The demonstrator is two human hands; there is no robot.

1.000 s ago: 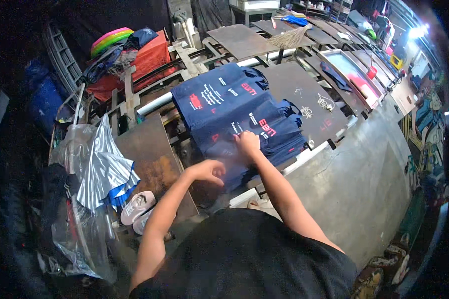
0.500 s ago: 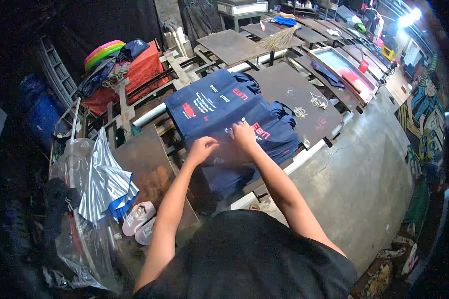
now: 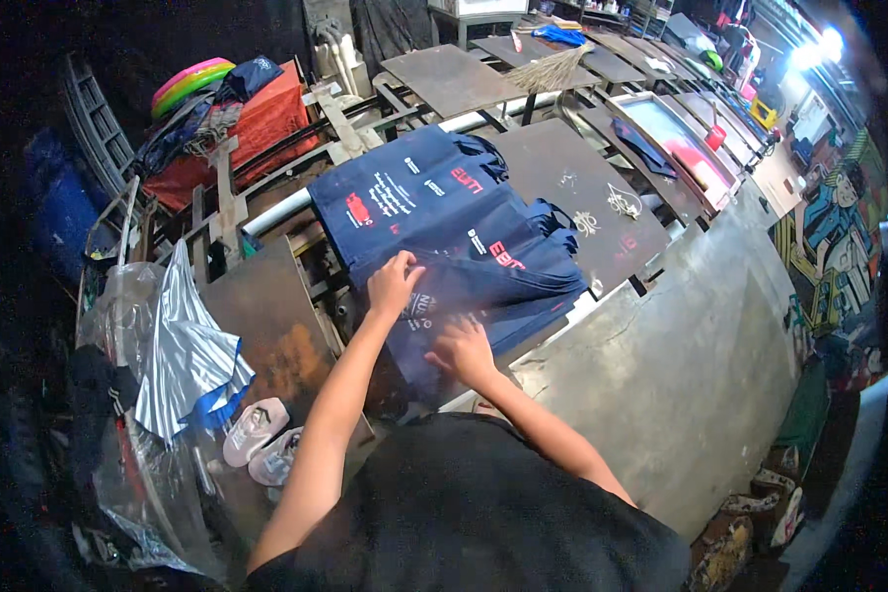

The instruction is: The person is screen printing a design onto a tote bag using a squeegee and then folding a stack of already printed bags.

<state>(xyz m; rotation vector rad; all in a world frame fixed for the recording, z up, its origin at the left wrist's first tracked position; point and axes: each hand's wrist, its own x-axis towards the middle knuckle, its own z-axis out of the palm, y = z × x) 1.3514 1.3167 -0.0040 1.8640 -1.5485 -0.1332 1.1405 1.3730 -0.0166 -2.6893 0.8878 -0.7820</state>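
Navy cloth tote bags with red and white printing lie in two overlapping piles on a metal board. My left hand pinches the edge of a bag in the nearer pile, lifting it slightly so that white print shows beneath. Below and to its right, my right hand is over the lower part of that pile, fingers apart. The nearer pile's loose handles bunch at its right end.
On the left are a silver-and-blue folded sheet, pale slippers and plastic sheeting. A red tarp, straw broom and framed screen are farther back. Grey concrete floor lies on the right.
My left hand has risen and taken hold of the bag's edge. My right hand has moved down toward me and opened. The bag's near part is now lifted, showing white print.
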